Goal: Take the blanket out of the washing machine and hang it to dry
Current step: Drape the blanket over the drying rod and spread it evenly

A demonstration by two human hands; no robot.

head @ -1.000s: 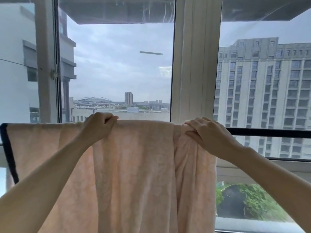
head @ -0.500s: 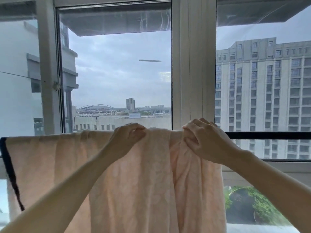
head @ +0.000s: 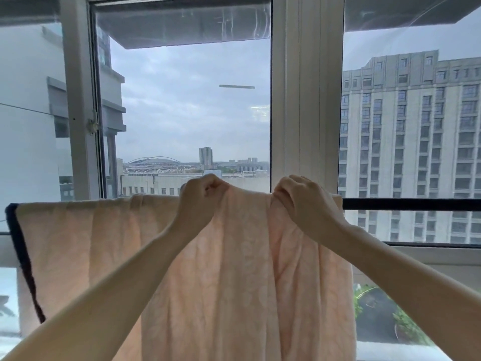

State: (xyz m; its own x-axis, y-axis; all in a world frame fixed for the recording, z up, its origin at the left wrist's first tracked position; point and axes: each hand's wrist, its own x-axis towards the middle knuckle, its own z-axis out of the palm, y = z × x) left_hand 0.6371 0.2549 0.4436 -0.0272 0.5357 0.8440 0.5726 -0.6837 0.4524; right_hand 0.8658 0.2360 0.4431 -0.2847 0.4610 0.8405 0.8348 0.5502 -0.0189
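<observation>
A pale peach blanket [head: 247,269] with a dark blue edge at its left hangs over a black horizontal rail [head: 406,204] in front of the window. My left hand [head: 201,201] grips the blanket's top fold near the middle, fingers curled round the cloth. My right hand [head: 302,201] grips a bunched part of the top fold just to the right, a short gap between the two hands. The blanket's right part hangs in loose vertical folds. The washing machine is out of view.
A white window post [head: 307,100] stands right behind my hands. Glass panes fill the left, middle and right, with tall buildings outside. The bare rail runs on to the right edge. A white sill [head: 429,255] lies below it.
My left hand has slid right along the top of the blanket, closing most of the gap to my right hand. The view has tipped upward a little.
</observation>
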